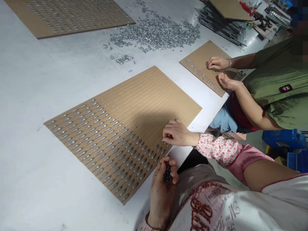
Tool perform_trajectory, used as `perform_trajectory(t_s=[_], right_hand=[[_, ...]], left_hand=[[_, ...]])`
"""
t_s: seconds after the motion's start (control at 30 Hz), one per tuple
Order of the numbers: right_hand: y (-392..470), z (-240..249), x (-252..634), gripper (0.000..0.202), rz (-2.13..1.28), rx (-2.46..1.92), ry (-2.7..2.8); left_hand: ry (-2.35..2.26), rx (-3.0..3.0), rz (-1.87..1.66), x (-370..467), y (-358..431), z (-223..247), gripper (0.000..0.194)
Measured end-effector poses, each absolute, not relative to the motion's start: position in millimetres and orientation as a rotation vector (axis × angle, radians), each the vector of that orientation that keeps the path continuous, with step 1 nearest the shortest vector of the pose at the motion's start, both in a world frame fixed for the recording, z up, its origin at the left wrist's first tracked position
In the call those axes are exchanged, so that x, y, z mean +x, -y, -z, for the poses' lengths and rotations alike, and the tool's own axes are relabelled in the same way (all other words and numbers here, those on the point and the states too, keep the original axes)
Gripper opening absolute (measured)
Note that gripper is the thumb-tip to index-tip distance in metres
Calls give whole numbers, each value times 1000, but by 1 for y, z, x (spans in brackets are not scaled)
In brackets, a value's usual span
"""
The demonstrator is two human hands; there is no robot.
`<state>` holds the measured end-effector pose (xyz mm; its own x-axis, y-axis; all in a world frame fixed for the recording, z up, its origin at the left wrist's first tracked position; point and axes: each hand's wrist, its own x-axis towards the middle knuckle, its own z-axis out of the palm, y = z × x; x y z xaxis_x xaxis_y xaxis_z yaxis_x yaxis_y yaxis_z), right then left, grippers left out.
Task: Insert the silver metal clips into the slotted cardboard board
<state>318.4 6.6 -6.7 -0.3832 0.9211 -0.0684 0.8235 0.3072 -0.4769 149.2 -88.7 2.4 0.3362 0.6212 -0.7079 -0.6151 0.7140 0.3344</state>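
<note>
A corrugated cardboard sheet [154,93] lies on the white table, with rows of small silver spindle-shaped metal pieces set along its near and left parts. My right hand [179,133] is over the sheet's right side, fingers curled together at the end of the rows; whatever lies between its fingertips is too small to make out. Below it, just off the sheet's lower right edge, my left hand [163,189] is cupped, palm up, its fingers curled round a small pile of dark metal pieces [167,175].
Loose metal pieces [156,33] are heaped on the white table [60,77] beyond the sheet. Another filled sheet [72,16] lies at upper left. At right, a person in green works over a smaller sheet [204,54]. Dark strips [221,25] are stacked behind.
</note>
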Motion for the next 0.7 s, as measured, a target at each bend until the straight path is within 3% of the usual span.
perform_trajectory(t_s=[0.1,0.2,0.4,0.57,0.7], right_hand=[[-9,8,318,21,-629,-1636,2346],[-10,6,319,23,-727,-1544,2270],[-2,-17,312,20,-1362,-1003,2204],[3,-19,305,22,-1754,-910,2068],[2,-15,307,23,-1627,-952,2015]], left_hand=[[-934,-40,-831,148,87,-3,32],[-921,17,-871,146,87,-3,31],[-1051,516,-943,139,83,-1,31],[-1203,761,-1034,131,83,4,32],[-1189,628,-1029,134,87,2,26]])
